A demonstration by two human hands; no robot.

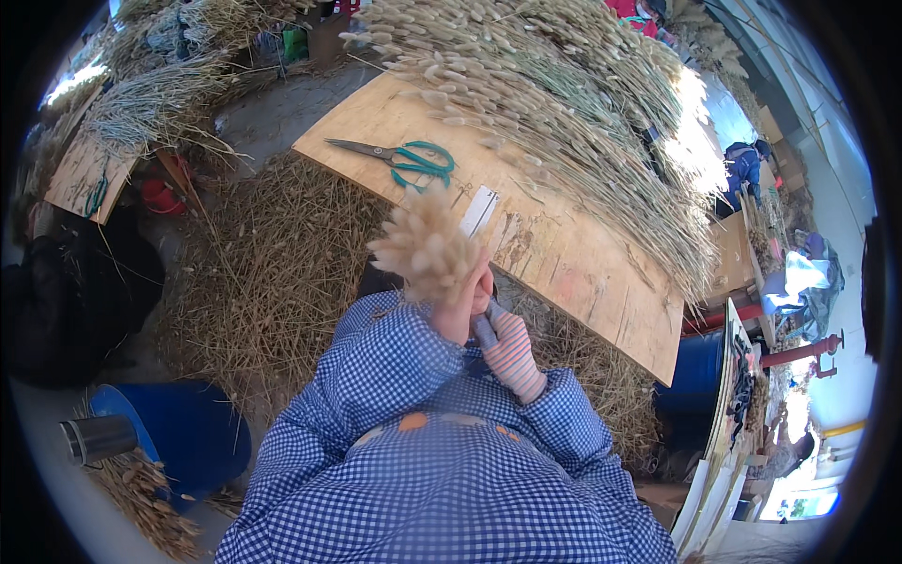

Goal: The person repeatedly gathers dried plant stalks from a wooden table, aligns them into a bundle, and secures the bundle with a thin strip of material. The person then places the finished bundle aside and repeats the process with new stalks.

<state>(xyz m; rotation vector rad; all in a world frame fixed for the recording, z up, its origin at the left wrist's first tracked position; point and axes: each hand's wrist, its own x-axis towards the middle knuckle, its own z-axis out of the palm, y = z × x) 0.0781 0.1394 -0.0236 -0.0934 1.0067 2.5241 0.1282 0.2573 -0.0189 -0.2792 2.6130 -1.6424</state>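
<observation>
A bunch of dried bunny-tail grass (426, 247) with fluffy cream heads is in my left hand (466, 303), which is closed around it just beyond the near edge of the board. My right hand (516, 352), in a striped glove with grey-covered fingers, is up against the left hand, below the bunch. The stems are hidden, so what the right fingers hold cannot be seen. Green-handled scissors (394, 156) lie on the wooden board (564, 261), beside a white marked strip (480, 210). A large heap of bunny-tail grass (550, 92) covers the board's far side.
Loose straw (268, 282) covers the floor under and left of the board. A blue drum (176, 437) lies at lower left, another blue drum (694, 374) is at right. A smaller board (95, 176) holds more dried grass at upper left. A person (743, 169) bends at far right.
</observation>
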